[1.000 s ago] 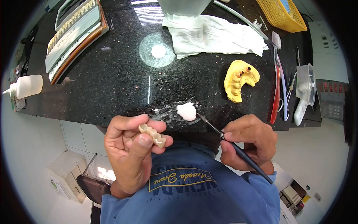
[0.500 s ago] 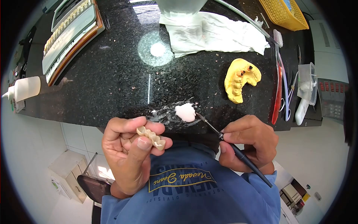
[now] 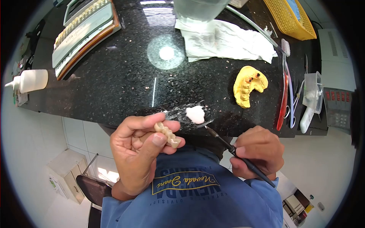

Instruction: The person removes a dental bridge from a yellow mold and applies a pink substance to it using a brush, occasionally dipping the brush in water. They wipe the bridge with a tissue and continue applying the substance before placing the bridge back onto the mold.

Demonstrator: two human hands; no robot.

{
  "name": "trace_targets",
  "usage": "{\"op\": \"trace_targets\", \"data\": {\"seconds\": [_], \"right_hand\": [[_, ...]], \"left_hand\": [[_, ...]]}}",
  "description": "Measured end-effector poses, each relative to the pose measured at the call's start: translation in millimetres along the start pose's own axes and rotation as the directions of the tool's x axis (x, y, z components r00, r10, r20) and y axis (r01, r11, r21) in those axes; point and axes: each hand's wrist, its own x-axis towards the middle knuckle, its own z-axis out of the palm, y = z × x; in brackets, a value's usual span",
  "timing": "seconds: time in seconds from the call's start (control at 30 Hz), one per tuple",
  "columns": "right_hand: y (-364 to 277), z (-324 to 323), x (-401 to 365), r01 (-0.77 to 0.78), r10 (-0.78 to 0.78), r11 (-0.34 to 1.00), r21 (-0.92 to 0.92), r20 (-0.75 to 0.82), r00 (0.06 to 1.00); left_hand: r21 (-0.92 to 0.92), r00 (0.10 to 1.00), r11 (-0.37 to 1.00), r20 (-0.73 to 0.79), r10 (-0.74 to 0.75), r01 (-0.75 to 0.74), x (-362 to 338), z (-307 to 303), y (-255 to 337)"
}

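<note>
Between the thumb and fingers of my left hand [image 3: 142, 148] is a tooth-coloured dental bridge [image 3: 167, 135], its hollow side partly visible. My right hand [image 3: 260, 152] grips a thin brush [image 3: 232, 149] with a dark handle. The brush's tip points up and left, just below a small pinkish-white mound of paste [image 3: 195, 114] on the dark counter. White smears surround the mound. A yellow dental cast [image 3: 243, 88] with several teeth and dark-topped stumps lies beyond my right hand.
The black speckled counter [image 3: 125, 83] carries a tooth shade guide [image 3: 85, 36] at the far left and a white squeeze bottle [image 3: 33, 81]. A white cloth [image 3: 228, 41] lies under a clear container [image 3: 199, 9]. At right are a red-handled toothbrush [image 3: 283, 95], scissors and a yellow basket [image 3: 294, 19].
The brush tip has drawn back from the paste mound, slightly toward me. My left hand keeps its hold on the bridge. The whole view has shifted a little.
</note>
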Motion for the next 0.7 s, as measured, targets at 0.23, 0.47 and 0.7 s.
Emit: {"op": "trace_targets", "data": {"seconds": [0.23, 0.47, 0.7], "right_hand": [[3.5, 13.0, 3.1, 0.185, -0.194, 0.971, 0.152, 0.048, 0.980], [8.2, 21.8, 3.6, 0.228, -0.236, 0.953, 0.201, 0.017, 0.972], [12.0, 22.4, 3.6, 0.255, -0.270, 0.945, 0.206, 0.046, 0.962]], "left_hand": [[0.028, 0.998, 0.998, 0.003, -0.065, 0.065, 0.7, -4.6, 5.9], [-0.056, 0.995, 0.995, 0.074, -0.074, 0.078, 2.3, -10.6, 5.4], [-0.039, 0.994, 0.995, 0.063, -0.085, 0.087, 1.8, -10.4, 5.8]]}}
